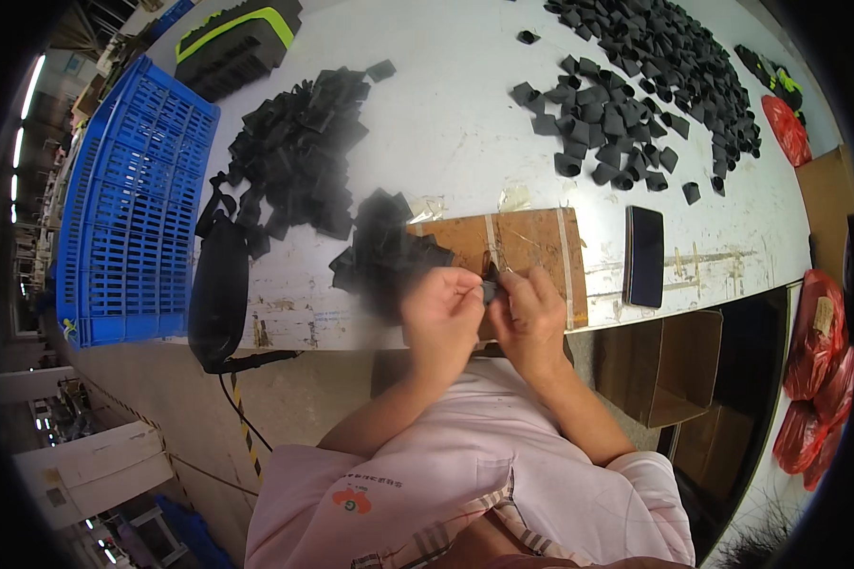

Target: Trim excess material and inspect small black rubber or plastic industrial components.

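Over the front of a brown cardboard sheet point(541, 242), my left hand point(443, 313) and my right hand point(531, 322) meet, fingers pinched on one small dark piece point(490, 287). It looks like soft black material, partly hidden by the fingertips. Just beyond my left hand lies a heap of flat black pieces point(389, 237), touching the sheet's left part. A bigger heap of similar black pieces point(299, 147) spreads farther back on the left. At the back right, many short black tube-like pieces point(664, 66) are scattered in a wide pile.
A blue plastic crate point(142, 199) stands at the table's left edge, beside a black bag point(220, 294). Right of the cardboard lies a phone point(644, 256). A black and neon-yellow bundle point(242, 47) sits back left. Red plastic bags point(816, 341) and an open carton point(683, 365) are at the right.
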Motion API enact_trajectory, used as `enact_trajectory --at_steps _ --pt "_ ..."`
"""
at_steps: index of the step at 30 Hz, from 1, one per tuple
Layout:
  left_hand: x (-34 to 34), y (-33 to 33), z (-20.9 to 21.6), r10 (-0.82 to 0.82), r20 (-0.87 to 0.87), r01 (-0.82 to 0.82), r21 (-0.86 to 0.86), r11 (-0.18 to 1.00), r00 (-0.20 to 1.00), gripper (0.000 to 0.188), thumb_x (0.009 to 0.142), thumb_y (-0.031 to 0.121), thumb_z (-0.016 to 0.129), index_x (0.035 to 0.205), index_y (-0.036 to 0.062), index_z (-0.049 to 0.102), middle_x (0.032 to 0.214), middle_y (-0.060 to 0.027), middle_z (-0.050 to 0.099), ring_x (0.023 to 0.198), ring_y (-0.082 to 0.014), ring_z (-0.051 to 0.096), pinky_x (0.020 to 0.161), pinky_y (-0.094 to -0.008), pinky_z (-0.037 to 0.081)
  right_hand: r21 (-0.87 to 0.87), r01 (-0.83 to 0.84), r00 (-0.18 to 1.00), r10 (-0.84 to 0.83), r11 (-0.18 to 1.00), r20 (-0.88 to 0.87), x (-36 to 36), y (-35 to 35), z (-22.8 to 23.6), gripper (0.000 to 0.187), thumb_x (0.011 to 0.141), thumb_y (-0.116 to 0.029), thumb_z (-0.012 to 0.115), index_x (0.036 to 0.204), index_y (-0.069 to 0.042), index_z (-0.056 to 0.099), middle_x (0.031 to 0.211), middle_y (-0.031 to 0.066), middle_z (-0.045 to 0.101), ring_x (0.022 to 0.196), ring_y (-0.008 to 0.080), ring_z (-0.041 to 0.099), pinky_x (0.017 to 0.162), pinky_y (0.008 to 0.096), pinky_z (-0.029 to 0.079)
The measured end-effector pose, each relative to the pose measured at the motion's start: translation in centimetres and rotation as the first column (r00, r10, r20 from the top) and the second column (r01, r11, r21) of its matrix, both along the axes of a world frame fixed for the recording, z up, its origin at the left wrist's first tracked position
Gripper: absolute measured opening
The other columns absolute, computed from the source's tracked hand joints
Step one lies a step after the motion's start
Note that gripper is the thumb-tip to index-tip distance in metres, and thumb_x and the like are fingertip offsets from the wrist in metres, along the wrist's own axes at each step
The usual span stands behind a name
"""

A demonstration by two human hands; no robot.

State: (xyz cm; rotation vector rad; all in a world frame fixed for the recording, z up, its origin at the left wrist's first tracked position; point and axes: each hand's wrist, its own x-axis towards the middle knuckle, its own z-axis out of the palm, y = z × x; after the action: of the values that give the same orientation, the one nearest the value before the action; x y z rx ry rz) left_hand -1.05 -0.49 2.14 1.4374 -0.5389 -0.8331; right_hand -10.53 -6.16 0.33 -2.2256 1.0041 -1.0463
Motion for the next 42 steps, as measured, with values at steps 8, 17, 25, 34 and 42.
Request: enact_trajectory --at_steps 8,17,25,34,42 --pt "1.7 0.1 2.3 -0.224 -0.277 0.211 -0.078 0.974 0.934 0.019 0.075 -0.008 0.049 0.092 -0.0001 0.049 0.068 -0.0026 0.051 0.045 -0.0025 0.036 0.038 -0.0173 0.026 0.658 -0.75 0.626 -0.388 -0.064 0.677 -1.5 -1.7 1.2 0.004 0.073 -0.005 0.063 0.075 -0.002 0.06 0.069 0.0004 0.054 0.058 0.006 0.046 0.048 0.0194 0.035" --pt "2.9 -1.0 4.1 -0.156 -0.472 0.001 -0.313 0.95 0.868 0.012 0.083 -0.002 0.043 0.094 -0.0014 0.047 0.079 -0.0111 0.057 0.042 -0.0032 0.035 0.035 -0.0176 0.027 0.703 -0.644 0.742 0.023 0.302 0.67 -0.2 -2.8 7.0 0.018 0.085 -0.019 0.056 0.073 -0.005 0.056 0.067 -0.0061 0.048 0.062 0.0019 0.038 0.054 0.0177 0.031" --pt "4.5 -1.2 2.9 -0.4 -0.723 0.135 -0.397 0.908 0.563 0.014 0.087 0.003 0.041 0.1 0.0024 0.048 0.067 -0.005 0.051 0.034 -0.0043 0.025 0.032 -0.018 0.022 0.67 -0.719 0.693 0.114 0.183 0.712 1.3 -5.1 4.5 0.024 0.085 -0.026 0.057 0.071 -0.008 0.053 0.064 -0.0073 0.045 0.057 0.0013 0.035 0.051 0.0164 0.027" --pt "4.4 -1.0 2.4 -0.373 -0.693 0.148 -0.362 0.92 0.617 0.016 0.086 0.001 0.041 0.101 0.0023 0.048 0.07 -0.005 0.054 0.034 -0.0053 0.026 0.033 -0.0193 0.024 0.701 -0.686 0.725 0.091 0.196 0.683 1.2 -5.2 4.2 0.023 0.085 -0.025 0.057 0.071 -0.008 0.051 0.06 -0.0052 0.042 0.049 0.0028 0.033 0.041 0.0161 0.026" --pt "4.2 -1.7 2.6 -0.286 -0.76 0.096 -0.286 0.954 0.583 0.01 0.086 0.001 0.044 0.096 0.0033 0.047 0.064 -0.001 0.047 0.037 -0.0031 0.026 0.034 -0.0189 0.023 0.658 -0.715 0.692 0.105 0.235 0.714 1.4 -4.8 3.3 0.02 0.085 -0.025 0.057 0.074 -0.009 0.052 0.06 -0.0049 0.042 0.049 0.0033 0.034 0.042 0.0169 0.025"
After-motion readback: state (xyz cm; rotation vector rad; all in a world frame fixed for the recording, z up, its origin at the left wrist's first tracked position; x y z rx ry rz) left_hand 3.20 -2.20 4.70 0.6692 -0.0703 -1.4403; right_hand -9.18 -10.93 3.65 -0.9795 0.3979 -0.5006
